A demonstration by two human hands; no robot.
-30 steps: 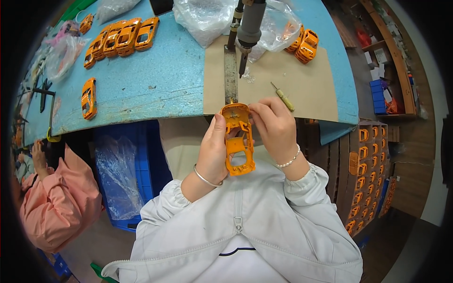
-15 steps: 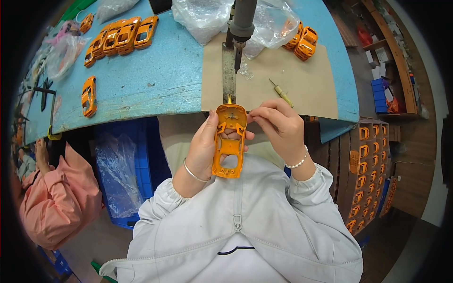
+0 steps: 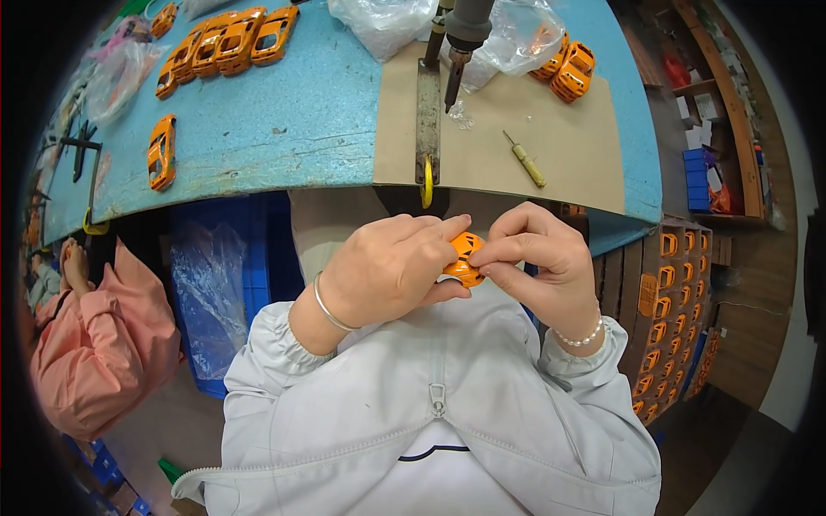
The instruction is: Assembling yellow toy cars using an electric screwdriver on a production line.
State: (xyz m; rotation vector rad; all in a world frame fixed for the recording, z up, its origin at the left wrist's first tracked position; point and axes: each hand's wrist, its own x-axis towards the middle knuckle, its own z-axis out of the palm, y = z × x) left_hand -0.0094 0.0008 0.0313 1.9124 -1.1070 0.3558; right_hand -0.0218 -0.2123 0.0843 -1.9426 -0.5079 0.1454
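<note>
Close to my chest I hold an orange toy car body [image 3: 465,255] between both hands, seen end-on. My left hand [image 3: 387,271] wraps its left side, a bangle on the wrist. My right hand [image 3: 538,262] pinches its right side with thumb and fingers, a bead bracelet on the wrist. Most of the car body is hidden by my fingers. Just beyond my hands is the edge of the blue table [image 3: 284,129].
On a brown mat [image 3: 559,142] lie a small screwdriver [image 3: 525,160] and a metal bar [image 3: 428,112], with a hanging power screwdriver [image 3: 463,39] above. Orange car bodies [image 3: 225,41] line the table's far left; one [image 3: 161,150] lies alone. Trays of car bodies [image 3: 675,318] stand right. A person in pink [image 3: 95,344] sits left.
I have drawn the car body from the table edge toward my chest and turned it end-on; both hands now close tighter around it.
</note>
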